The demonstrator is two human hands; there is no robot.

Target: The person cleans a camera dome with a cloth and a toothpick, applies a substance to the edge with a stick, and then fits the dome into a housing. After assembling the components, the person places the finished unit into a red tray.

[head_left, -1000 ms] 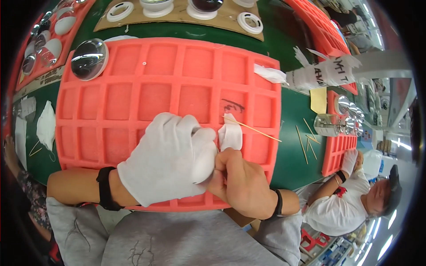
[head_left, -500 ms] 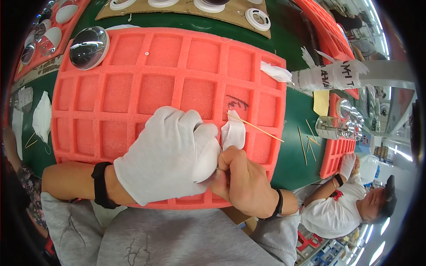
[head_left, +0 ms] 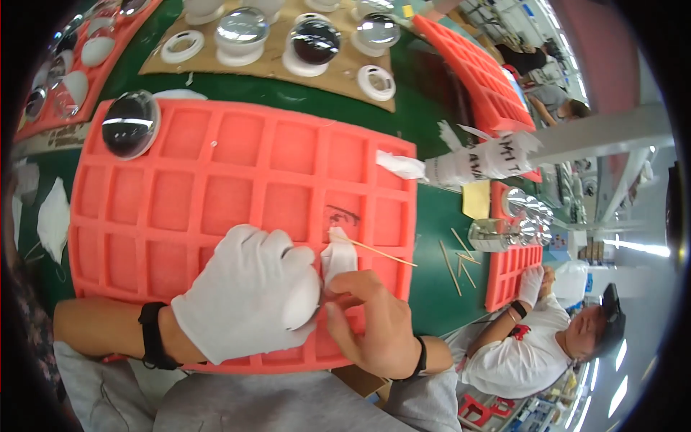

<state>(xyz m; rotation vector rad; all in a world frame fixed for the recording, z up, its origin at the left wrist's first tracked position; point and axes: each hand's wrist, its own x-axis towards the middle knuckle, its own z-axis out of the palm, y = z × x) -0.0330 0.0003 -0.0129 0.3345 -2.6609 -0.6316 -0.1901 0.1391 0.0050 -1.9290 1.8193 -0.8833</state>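
My left hand (head_left: 241,295), in a white glove, is closed around a smooth white rounded piece (head_left: 303,306). The glove hides most of that piece, and its exact kind cannot be made out. Bare, my right hand (head_left: 381,327) is beside it, thumb and forefinger apart with nothing visible between them. Both hands are over the near part of a red foam tray (head_left: 194,171) with square pockets. Just beyond my right fingers, a folded white cloth (head_left: 338,258) lies on the tray, and a thin wooden stick (head_left: 381,253) slants across it. A black, glossy dome (head_left: 130,124) occupies the far left pocket.
On cardboard (head_left: 162,65) at the back stand glass balls (head_left: 242,27) on white bases, and loose white rings (head_left: 376,83). Wooden sticks (head_left: 450,266) lie on the green table (head_left: 432,216). A wrapped post (head_left: 482,160) juts in from the right; a co-worker (head_left: 547,335) sits beyond.
My right thumb and forefinger have parted and drawn slightly off the white piece. The view has tipped up, showing more of the balls at the back. My left hand keeps its hold.
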